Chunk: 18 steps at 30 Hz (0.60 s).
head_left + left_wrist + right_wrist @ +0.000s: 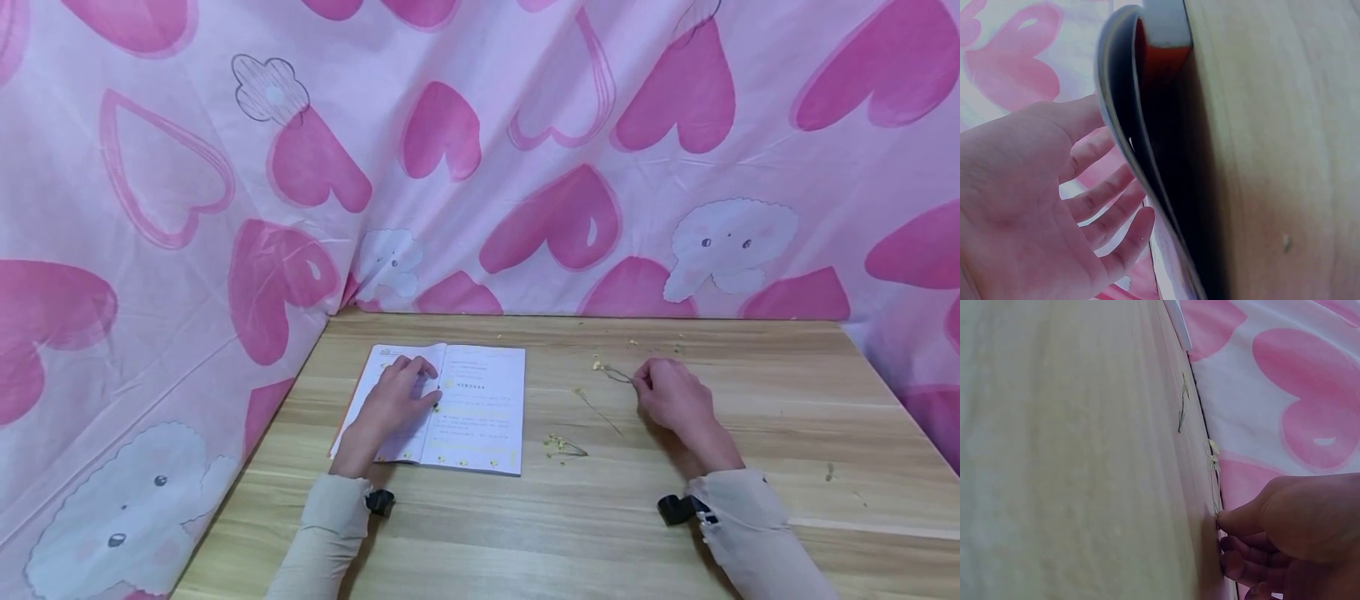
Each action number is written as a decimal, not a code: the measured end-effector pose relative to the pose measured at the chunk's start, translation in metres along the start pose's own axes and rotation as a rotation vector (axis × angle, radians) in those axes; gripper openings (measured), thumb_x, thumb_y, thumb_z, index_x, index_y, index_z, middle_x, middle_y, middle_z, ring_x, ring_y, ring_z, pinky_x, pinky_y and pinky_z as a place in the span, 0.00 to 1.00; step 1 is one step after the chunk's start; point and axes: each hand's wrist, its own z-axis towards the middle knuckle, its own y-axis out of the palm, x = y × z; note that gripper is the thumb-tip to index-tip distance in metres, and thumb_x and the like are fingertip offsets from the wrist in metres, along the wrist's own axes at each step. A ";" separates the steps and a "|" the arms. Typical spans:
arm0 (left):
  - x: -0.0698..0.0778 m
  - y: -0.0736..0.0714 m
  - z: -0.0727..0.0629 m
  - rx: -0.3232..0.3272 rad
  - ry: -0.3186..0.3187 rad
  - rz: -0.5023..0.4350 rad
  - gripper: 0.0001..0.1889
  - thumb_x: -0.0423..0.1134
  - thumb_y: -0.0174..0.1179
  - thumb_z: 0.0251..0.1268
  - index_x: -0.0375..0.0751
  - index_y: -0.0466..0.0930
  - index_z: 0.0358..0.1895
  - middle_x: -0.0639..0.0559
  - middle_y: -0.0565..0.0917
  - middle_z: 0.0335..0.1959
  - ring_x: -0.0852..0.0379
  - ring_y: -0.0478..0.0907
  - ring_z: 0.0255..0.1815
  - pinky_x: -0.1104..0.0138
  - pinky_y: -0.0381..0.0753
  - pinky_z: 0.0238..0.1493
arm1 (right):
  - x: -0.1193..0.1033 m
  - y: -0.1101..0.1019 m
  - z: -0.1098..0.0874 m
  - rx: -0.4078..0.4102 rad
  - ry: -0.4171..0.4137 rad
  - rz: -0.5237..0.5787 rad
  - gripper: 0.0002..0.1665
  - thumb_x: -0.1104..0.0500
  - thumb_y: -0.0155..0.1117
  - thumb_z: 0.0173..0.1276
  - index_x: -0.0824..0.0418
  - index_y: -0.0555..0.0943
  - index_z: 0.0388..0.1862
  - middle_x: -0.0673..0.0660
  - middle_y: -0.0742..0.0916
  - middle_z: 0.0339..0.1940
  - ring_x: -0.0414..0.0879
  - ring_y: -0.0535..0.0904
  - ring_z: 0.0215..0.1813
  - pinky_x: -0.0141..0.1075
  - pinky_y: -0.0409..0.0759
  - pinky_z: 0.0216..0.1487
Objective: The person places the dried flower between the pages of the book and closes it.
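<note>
Sprig (615, 374) in right hand (677, 400) clears book's edge (522, 408).

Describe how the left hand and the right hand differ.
The left hand is over the open book, while the right hand is off to the book's right, over the table. The left hand's fingers are spread apart and hold no flower, whereas the right hand pinches the stem of a small yellow flower. Both come out of pale sleeves with black devices at the wrist.
</note>
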 end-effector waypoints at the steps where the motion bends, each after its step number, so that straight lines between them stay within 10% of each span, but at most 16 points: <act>1: 0.000 0.000 0.000 -0.001 -0.001 -0.001 0.17 0.46 0.72 0.72 0.47 0.82 0.56 0.43 0.81 0.58 0.40 0.77 0.62 0.45 0.79 0.64 | 0.000 0.001 0.000 -0.003 -0.003 -0.003 0.11 0.57 0.60 0.81 0.62 0.86 0.48 0.61 0.88 0.45 0.55 0.82 0.43 0.51 0.81 0.40; 18: 0.000 0.002 -0.002 0.002 -0.001 0.000 0.17 0.47 0.72 0.72 0.47 0.81 0.57 0.44 0.80 0.58 0.42 0.77 0.61 0.46 0.79 0.63 | -0.006 0.008 0.001 0.008 -0.074 0.065 0.12 0.57 0.53 0.83 0.64 0.80 0.51 0.63 0.82 0.50 0.57 0.78 0.49 0.52 0.81 0.49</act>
